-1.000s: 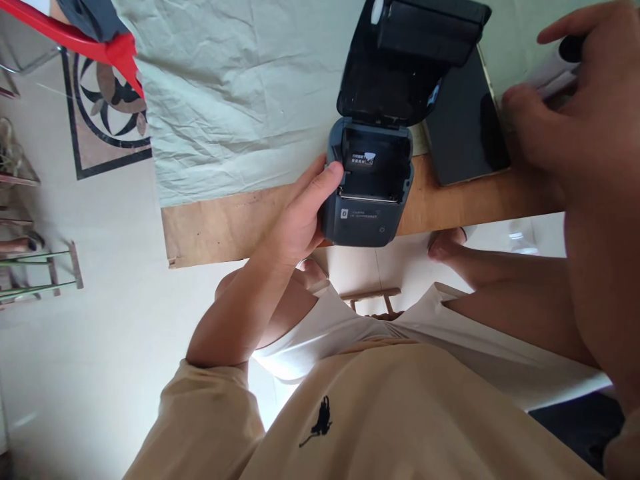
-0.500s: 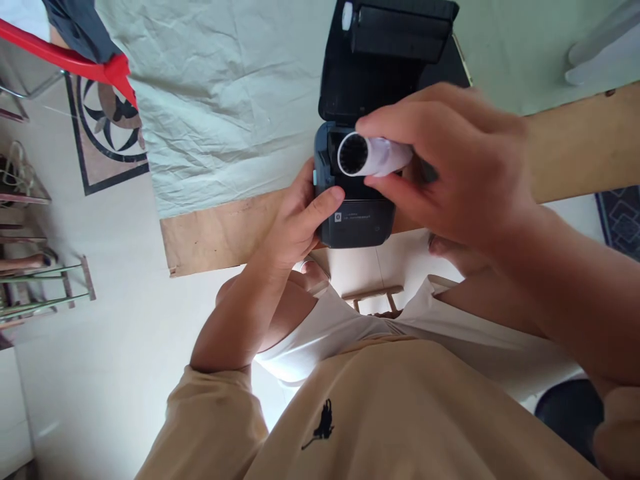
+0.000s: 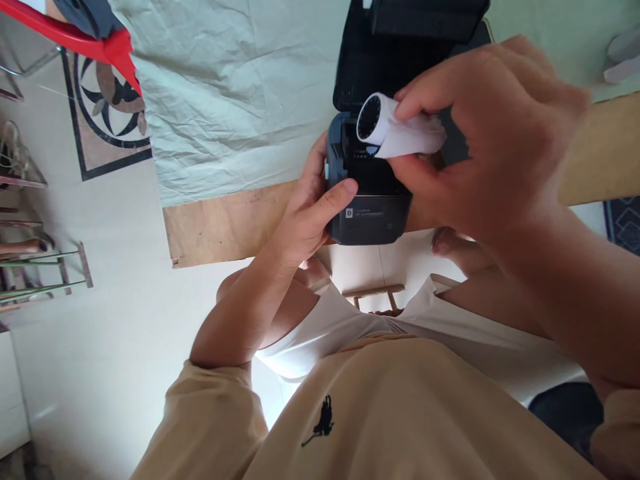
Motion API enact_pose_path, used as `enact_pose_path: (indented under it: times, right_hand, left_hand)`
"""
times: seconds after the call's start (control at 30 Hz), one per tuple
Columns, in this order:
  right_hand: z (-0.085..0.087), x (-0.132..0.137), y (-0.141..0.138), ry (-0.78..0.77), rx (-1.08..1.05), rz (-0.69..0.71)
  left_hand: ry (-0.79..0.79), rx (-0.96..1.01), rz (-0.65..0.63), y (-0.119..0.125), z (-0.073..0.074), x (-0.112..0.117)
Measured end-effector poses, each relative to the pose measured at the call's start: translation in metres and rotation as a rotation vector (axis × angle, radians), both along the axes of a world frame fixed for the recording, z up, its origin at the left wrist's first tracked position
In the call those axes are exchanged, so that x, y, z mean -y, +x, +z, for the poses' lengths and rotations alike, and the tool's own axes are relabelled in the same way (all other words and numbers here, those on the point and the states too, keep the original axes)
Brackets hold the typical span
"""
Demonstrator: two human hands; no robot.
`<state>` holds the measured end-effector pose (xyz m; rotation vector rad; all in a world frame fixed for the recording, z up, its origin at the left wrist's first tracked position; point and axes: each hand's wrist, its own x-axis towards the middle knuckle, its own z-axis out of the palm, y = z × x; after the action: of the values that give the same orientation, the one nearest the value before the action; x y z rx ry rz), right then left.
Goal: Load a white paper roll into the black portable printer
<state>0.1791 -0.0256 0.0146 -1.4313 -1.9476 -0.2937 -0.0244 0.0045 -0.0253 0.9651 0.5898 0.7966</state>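
A small dark grey label printer (image 3: 373, 213) stands at the near edge of a wooden table (image 3: 225, 223), its black lid (image 3: 380, 60) swung open and back. My left hand (image 3: 307, 217) grips the printer's left side, thumb lying across its front top edge. Between the fingers and thumb of my right hand (image 3: 495, 140) is a white paper roll (image 3: 395, 130) with a dark hollow core, held just above the open paper bay. A loose end of paper hangs from the roll.
A wrinkled pale cloth (image 3: 235, 87) covers most of the table. A red chair (image 3: 75, 40) stands at the top left on the tiled floor. A metal rack (image 3: 35, 267) is at the left. A white object (image 3: 623, 53) lies at the far right.
My right hand picked up the white paper roll from the right and carried it over the open printer. It has since lifted and tilted it slightly. My left hand kept hold of the printer.
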Motion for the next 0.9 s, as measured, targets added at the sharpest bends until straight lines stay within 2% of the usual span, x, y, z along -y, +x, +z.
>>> enact_pose_path:
  times: [0.07, 0.2, 0.33, 0.43, 0.53, 0.63, 0.7, 0.8, 0.9]
  right_hand:
    - [-0.001, 0.0, 0.0, -0.047, -0.01, 0.012]
    - [0.0, 0.001, 0.0, -0.299, -0.008, 0.051]
    - [0.006, 0.008, -0.007, -0.156, -0.048, 0.02]
    - [0.007, 0.015, -0.008, -0.09, 0.003, 0.162]
    - [0.005, 0.018, -0.005, -0.095, 0.088, 0.261]
    - [0.007, 0.019, 0.001, -0.097, -0.058, 0.328]
    - [0.011, 0.017, 0.007, -0.084, -0.215, 0.27]
    - [0.015, 0.012, 0.015, -0.209, -0.312, 0.112]
    - [0.011, 0.008, 0.017, -0.363, -0.417, 0.143]
  left_hand:
    - [0.007, -0.003, 0.005, 0.0, -0.001, 0.0]
    - [0.025, 0.019, -0.029, 0.0, -0.001, 0.0]
    - [0.028, 0.027, -0.037, 0.0, 0.005, 0.002]
    - [0.05, 0.043, -0.016, 0.0, 0.006, 0.004]
    - [0.073, 0.059, -0.016, -0.001, -0.001, 0.003]
    - [0.073, 0.037, -0.035, -0.003, -0.011, 0.0]
    - [0.069, -0.004, -0.025, -0.004, -0.016, -0.003]
    - [0.091, -0.058, -0.027, -0.005, -0.02, -0.006]
    - [0.111, -0.068, -0.038, -0.006, -0.023, -0.008]
